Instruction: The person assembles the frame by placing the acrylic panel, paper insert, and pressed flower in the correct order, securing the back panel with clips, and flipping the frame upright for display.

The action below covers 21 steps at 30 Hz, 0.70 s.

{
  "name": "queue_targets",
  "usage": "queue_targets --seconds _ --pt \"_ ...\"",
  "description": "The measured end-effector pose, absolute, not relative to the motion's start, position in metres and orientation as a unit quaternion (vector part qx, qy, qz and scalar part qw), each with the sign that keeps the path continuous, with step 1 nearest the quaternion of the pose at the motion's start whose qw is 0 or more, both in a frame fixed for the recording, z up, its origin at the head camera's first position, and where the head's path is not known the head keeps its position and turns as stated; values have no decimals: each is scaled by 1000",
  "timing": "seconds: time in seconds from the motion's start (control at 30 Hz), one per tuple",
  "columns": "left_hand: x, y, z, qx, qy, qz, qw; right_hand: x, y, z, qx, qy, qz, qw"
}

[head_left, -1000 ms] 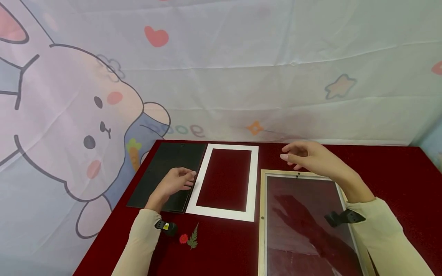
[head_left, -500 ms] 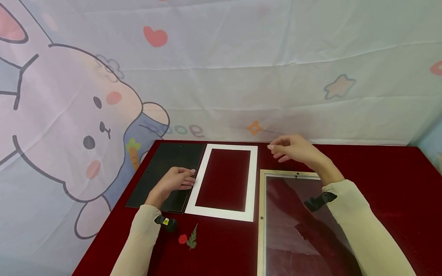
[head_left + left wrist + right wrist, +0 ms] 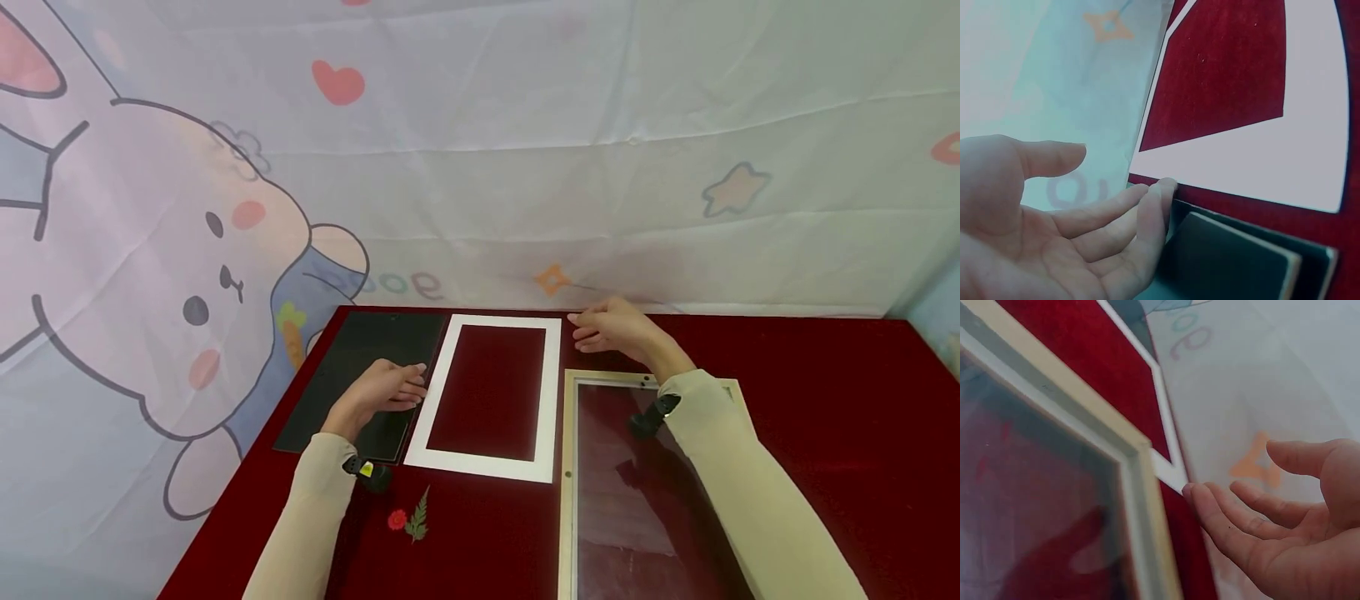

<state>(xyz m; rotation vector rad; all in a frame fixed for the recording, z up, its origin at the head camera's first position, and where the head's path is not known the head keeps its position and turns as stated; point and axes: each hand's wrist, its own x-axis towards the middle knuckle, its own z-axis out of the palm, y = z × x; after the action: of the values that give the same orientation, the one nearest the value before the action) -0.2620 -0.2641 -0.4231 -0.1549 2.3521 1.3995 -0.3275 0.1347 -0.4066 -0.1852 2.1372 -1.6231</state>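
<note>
A white mat board (image 3: 545, 400) with a rectangular window lies flat on the red cloth. Its left edge is beside my left hand (image 3: 382, 388), whose fingers are loosely bent over the black backing board (image 3: 337, 367) and hold nothing. In the left wrist view, a gap shows between thumb and fingers (image 3: 1116, 219). My right hand (image 3: 618, 329) hovers near the mat's far right corner, thumb and fingers (image 3: 1216, 512) apart, nothing in them. Below that forearm lies a wooden picture frame (image 3: 570, 475) with a clear pane (image 3: 622, 517), partly covered by the sleeve.
A red dried flower (image 3: 397, 520) and a green fern leaf (image 3: 417, 517) lie near the left forearm. Behind the red-covered table (image 3: 840, 433) hangs a printed curtain (image 3: 510, 167) with a cartoon rabbit.
My right hand has moved left from above the frame's top edge to the mat's far right corner. The left hand has barely moved. The mat and frame stay where they were.
</note>
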Motion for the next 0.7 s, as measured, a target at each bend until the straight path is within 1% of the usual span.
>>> queue_targets --seconds 0.2,0.4,0.7 --pt "-266 -261 -423 -74 840 499 202 -335 128 -427 -16 759 -609 229" --pt "-268 -258 -424 -86 842 492 204 -340 125 -440 35 711 -666 224" --pt "-270 -256 -427 -92 839 497 203 -344 118 -446 53 699 -677 223"
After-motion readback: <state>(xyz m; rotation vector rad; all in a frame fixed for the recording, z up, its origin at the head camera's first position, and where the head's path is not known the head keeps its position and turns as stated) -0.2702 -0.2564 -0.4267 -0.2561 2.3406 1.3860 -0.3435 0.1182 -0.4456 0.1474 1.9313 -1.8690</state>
